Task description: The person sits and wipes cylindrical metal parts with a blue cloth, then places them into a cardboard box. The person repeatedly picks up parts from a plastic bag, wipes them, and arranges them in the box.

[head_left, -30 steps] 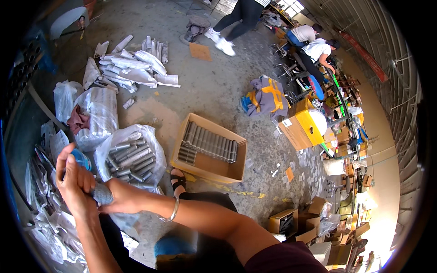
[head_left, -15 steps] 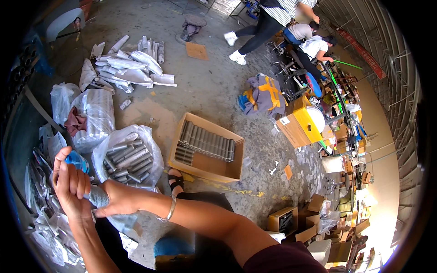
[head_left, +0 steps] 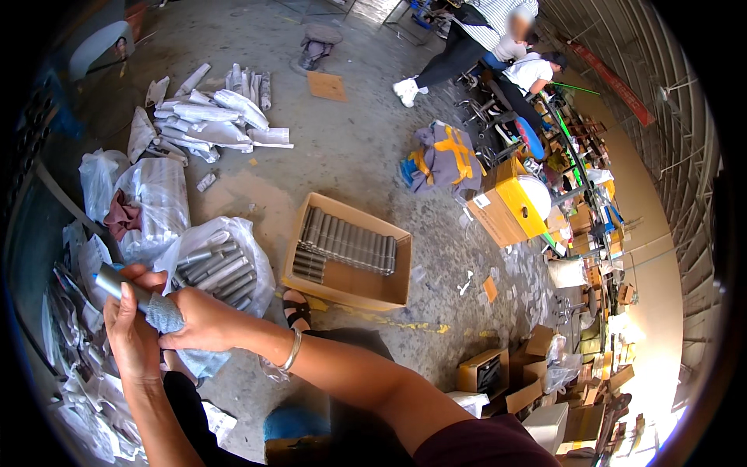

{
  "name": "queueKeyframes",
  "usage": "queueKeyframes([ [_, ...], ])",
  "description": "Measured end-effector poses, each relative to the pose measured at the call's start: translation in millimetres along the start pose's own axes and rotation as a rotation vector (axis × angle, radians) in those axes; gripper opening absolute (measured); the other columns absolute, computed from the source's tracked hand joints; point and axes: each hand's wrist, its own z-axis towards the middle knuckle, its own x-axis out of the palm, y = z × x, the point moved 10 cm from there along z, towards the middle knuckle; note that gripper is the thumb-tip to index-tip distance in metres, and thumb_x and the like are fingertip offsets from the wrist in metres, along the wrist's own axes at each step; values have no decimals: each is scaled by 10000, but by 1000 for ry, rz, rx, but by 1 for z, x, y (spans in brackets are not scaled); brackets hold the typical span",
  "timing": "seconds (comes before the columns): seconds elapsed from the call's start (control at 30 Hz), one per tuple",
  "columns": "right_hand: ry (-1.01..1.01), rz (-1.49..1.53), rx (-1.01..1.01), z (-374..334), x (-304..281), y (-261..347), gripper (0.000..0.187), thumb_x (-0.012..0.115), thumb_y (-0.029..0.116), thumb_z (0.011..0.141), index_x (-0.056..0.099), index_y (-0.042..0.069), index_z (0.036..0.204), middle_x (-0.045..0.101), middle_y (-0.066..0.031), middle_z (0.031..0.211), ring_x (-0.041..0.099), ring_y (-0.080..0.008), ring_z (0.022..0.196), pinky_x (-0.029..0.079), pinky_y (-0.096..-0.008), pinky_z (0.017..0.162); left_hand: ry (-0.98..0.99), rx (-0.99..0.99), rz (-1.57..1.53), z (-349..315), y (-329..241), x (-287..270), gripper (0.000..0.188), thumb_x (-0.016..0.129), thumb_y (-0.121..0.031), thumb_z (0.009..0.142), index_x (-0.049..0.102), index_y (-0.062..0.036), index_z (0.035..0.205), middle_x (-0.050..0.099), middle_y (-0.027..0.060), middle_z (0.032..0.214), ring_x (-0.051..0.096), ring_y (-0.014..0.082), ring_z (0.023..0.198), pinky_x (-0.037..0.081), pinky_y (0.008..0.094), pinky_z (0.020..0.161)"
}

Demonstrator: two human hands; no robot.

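Note:
My left hand (head_left: 134,331) grips a grey metal tube (head_left: 124,289), which slants up to the left with its far end showing. A grey-blue cloth (head_left: 164,313) is wrapped around the lower end of the tube, and my right hand (head_left: 198,317) closes on that cloth. Just beyond my hands, a clear plastic bag (head_left: 261,272) holds several bare metal tubes (head_left: 222,268). To the right of it stands an open cardboard box (head_left: 354,302) with rows of similar tubes (head_left: 350,237) laid side by side.
Paper-wrapped rolls (head_left: 210,117) lie heaped on the floor at the far left, near a plastic-wrapped bundle (head_left: 159,198). Crumpled paper (head_left: 93,412) piles up at left. A yellow-brown carton (head_left: 506,206) and a taped grey bundle (head_left: 447,159) stand to the right. Several people work beyond.
My left hand has opened from a tight fist into a looser grip, baring the tube. Both hands have shifted slightly, and the walking person has moved.

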Motion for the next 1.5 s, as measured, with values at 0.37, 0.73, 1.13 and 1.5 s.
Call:
queueKeyframes([
  [0.37,-96,549,-97,1,-72,7,480,468,478,940,572,32,1082,602,-20,961,560,-112,867,456,-281,797,-10,-92,66,-5,17,1,348,522,-333,939,486,-9,1062,454,5,632,437,91,444,366,216,384],
  [0.73,-43,433,-144,-11,-65,34,397,678,324,840,545,7,1040,648,-80,882,626,-184,866,503,-310,779,317,-380,-23,-40,59,54,520,685,-383,814,505,46,1046,560,55,705,584,173,504,475,274,395],
  [1.13,179,994,-324,-23,-62,55,558,791,462,653,538,55,939,618,-101,834,624,-248,855,481,-390,868,545,-765,-415,-79,90,92,419,701,-97,659,514,92,984,544,145,649,380,141,356,283,276,298],
  [1.5,263,811,-224,-29,-45,48,448,826,294,650,547,8,853,625,-96,665,639,-212,619,544,-370,664,427,-672,-14,-79,109,93,267,724,-132,693,586,29,854,461,3,540,334,104,351,230,247,350],
])
